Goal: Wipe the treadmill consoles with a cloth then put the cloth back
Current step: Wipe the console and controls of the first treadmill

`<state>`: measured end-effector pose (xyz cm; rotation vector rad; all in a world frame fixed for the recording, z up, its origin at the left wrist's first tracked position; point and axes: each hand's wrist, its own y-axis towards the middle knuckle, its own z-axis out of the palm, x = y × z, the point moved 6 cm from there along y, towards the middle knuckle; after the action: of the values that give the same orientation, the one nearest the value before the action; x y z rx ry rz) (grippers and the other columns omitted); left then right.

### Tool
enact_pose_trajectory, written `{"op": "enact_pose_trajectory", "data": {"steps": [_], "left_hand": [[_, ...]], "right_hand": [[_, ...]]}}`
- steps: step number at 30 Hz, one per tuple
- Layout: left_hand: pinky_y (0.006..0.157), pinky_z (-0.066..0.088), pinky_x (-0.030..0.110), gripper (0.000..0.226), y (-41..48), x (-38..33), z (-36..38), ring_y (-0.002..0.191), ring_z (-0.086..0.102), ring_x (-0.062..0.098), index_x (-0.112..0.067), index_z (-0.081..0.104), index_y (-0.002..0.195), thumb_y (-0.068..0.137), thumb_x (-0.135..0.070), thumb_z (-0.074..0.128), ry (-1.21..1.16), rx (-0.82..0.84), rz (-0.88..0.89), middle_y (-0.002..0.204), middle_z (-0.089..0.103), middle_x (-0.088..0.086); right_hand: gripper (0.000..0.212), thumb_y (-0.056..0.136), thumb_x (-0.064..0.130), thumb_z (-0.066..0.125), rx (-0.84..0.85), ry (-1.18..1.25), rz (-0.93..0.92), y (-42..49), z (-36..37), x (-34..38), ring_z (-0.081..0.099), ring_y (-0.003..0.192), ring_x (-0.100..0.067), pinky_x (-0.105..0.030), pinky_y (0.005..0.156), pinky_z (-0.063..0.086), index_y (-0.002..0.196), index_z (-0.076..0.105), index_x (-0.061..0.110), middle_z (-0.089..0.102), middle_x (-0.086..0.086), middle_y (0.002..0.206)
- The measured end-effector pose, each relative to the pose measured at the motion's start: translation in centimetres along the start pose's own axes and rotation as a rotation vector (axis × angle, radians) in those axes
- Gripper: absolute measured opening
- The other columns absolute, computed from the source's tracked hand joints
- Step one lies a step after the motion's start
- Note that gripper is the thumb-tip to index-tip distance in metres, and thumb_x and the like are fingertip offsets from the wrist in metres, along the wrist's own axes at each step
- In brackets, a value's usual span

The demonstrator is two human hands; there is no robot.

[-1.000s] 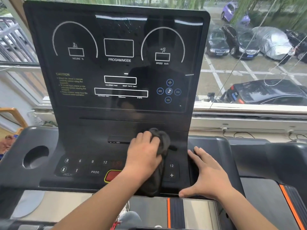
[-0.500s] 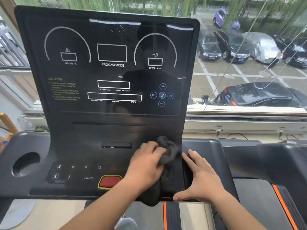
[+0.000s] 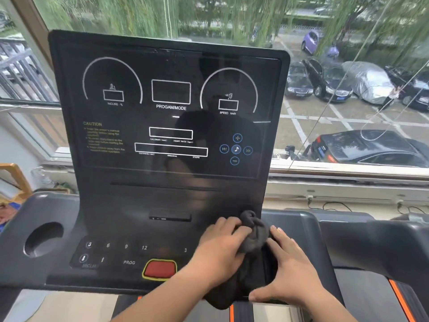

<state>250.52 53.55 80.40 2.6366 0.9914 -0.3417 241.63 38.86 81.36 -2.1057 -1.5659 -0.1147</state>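
Dark cloth (image 3: 253, 238) is held bunched at the lower right corner of the treadmill console (image 3: 171, 126), pressed on the panel just beside the console's right edge. The grip of the left hand (image 3: 220, 249) is closed round the cloth, with the fingers curled over its upper bunch. The cloth's loose end is draped over the console's front edge.

The right hand (image 3: 290, 270) is laid flat along the console's right edge. Its fingers are straight and lie just beside the cloth, and its thumb is set at the front edge. Its grip is open, with nothing held.

Left of the hands, the red button (image 3: 159, 268) is uncovered near the console's front edge, and the row of number keys (image 3: 125, 246) further left is unobstructed. Above the hands, the upright display face is left free up to the console's top edge.

A round cup recess (image 3: 43, 238) is noted in the grey tray left of the console. A grey side tray (image 3: 301, 224) adjoins the console's right edge.
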Motion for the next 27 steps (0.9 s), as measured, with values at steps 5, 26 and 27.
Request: {"op": "enact_pose_trajectory", "data": {"steps": [5, 26, 27], "left_hand": [[0.071, 0.059, 0.043, 0.073, -1.4, 2.7, 0.2, 0.094, 0.063, 0.030, -0.025, 0.057, 0.124, 0.059, -0.035, 0.088, 0.078, -0.070, -0.296, 0.121, 0.061, 0.007], [0.090, 0.050, 0.048, 0.063, 0.8, 3.0, -0.3, 0.113, 0.052, 0.034, -0.027, 0.045, 0.139, 0.081, -0.032, 0.069, 0.141, 0.028, -0.198, 0.141, 0.050, 0.007], [0.085, 0.052, 0.047, 0.064, 0.8, 2.5, -0.1, 0.108, 0.055, 0.034, -0.026, 0.047, 0.135, 0.076, -0.031, 0.072, 0.116, 0.011, -0.262, 0.138, 0.053, 0.008]], "right_hand": [[0.149, 0.037, 0.089, 0.075, 0.012, 0.019, 0.019, -0.1, 0.1, -0.1, -0.024, 0.142, 0.012, -0.027, 0.129, -0.006, 0.160, -0.001, 0.052, -0.012, 0.027, 0.168], [0.150, 0.033, 0.099, 0.067, -0.013, 0.001, 0.013, 0.4, 1.3, -1.4, -0.011, 0.160, -0.010, -0.035, 0.131, 0.004, 0.161, 0.003, 0.054, -0.010, 0.023, 0.171], [0.150, 0.033, 0.099, 0.067, -0.017, 0.006, 0.012, 0.3, 1.3, -1.4, -0.012, 0.159, -0.009, -0.035, 0.131, 0.002, 0.161, 0.003, 0.054, -0.010, 0.023, 0.170]]}}
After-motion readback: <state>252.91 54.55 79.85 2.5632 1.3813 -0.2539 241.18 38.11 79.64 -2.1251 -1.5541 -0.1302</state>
